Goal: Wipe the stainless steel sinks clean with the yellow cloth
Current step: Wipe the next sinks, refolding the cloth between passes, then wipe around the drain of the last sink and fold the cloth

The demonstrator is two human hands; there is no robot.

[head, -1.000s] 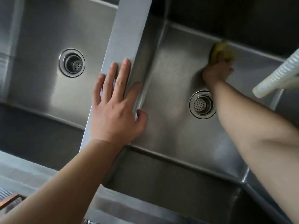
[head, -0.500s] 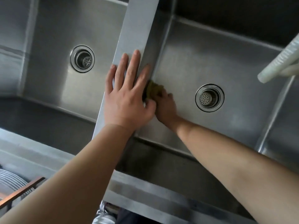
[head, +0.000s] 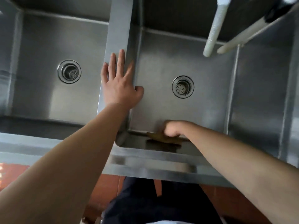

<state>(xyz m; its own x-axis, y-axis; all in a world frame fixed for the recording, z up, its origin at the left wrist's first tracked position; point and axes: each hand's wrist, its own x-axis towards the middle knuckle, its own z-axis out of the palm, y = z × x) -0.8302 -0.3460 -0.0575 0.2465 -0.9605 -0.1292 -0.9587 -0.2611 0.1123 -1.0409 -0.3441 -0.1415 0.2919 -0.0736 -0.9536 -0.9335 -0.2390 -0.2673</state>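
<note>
Two stainless steel sinks sit side by side: the left sink (head: 40,97) and the right sink (head: 210,97), split by a flat steel divider (head: 120,26). My left hand (head: 119,84) rests flat on that divider, fingers straight, thumb hanging over the right basin's edge. My right hand (head: 174,128) is blurred, down at the near edge of the right sink's floor, fingers curled on the yellow cloth (head: 159,136). The cloth looks dull and brownish here and presses into the corner where floor meets near wall.
Each basin has a round strainer drain: left drain (head: 69,71), right drain (head: 182,87). Two white hoses (head: 213,29) hang over the right sink's far right. The steel front rim (head: 153,167) runs along the near side, with red floor and dark clothing below.
My right hand swept the cloth from the far wall to the divider side, then down to the near edge of the right sink. The left hand stayed on the divider; the view shifted.
</note>
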